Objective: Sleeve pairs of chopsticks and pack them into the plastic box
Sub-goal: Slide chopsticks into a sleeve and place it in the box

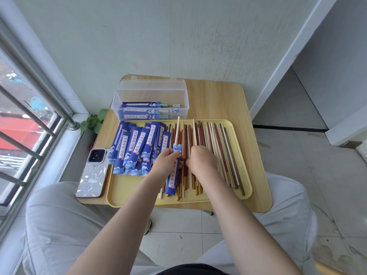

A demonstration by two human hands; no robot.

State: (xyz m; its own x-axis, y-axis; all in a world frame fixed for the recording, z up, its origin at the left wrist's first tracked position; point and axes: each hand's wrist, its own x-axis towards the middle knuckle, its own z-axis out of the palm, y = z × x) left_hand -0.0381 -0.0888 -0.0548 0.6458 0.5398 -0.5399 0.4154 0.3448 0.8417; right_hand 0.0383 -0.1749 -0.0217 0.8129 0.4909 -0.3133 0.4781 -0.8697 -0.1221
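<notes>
Bright, soft daylight from the window point(29, 124) (left), wide-angle bowing at edges.

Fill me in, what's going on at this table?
A person is sleeving chopsticks. The left hand holds a blue paper sleeve with one pale chopstick sticking out of its top. The right hand grips a second pale chopstick over the loose chopsticks on the yellow tray. Empty sleeves are piled on the tray's left. The clear plastic box behind, lid open, already holds a few sleeved pairs.
</notes>
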